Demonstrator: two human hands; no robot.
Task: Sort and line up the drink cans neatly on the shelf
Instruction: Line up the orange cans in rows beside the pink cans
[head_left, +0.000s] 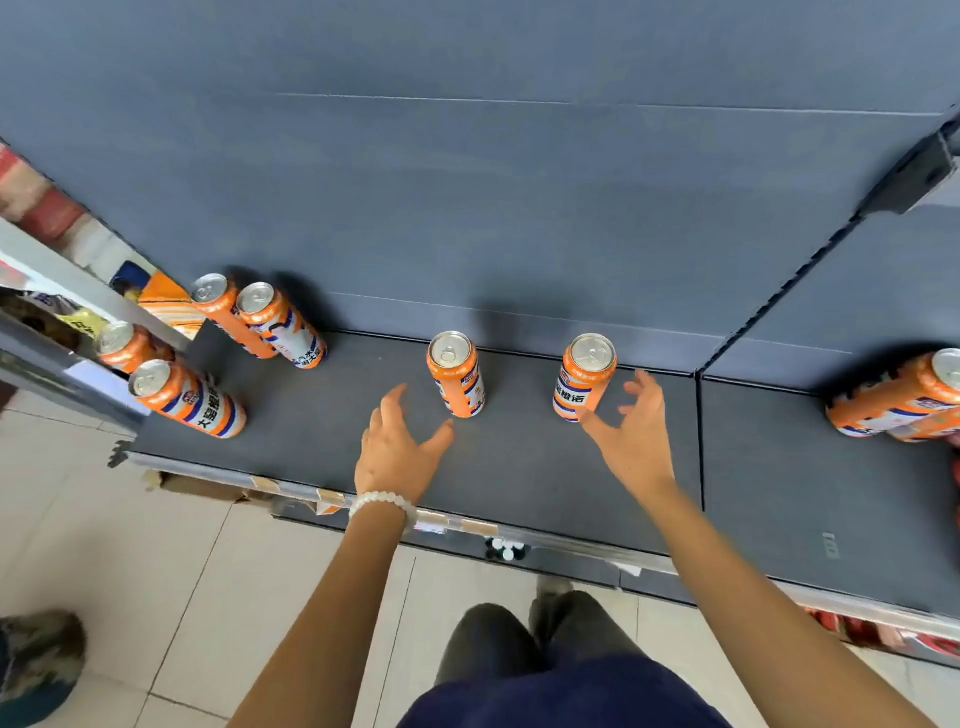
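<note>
Cans, tall and slim, orange with white and blue bands and silver pull-tab tops, stand scattered on a dark grey shelf (519, 467). Centre can (457, 374) is at 12 o'clock in the frame's middle; right-centre can (584, 376) stands well apart from it toward 3 o'clock. Two cans, back-left pair (260, 322), touch each other at 10 o'clock near the back panel; front-left can (187, 399) stands near the shelf's front corner at 9 o'clock, and one more can (122, 345) sits beyond the shelf's left end. Far-right cans (904, 400) cluster at 3 o'clock on the neighbouring shelf section. Labels carry Chinese characters, only partly legible. Left hand (397, 449) hovers beside the centre can, fingers apart, holding nothing. Right hand (634, 431): fingers spread and loosely curled, thumb at the right-centre can's base; contact cannot be confirmed.
</note>
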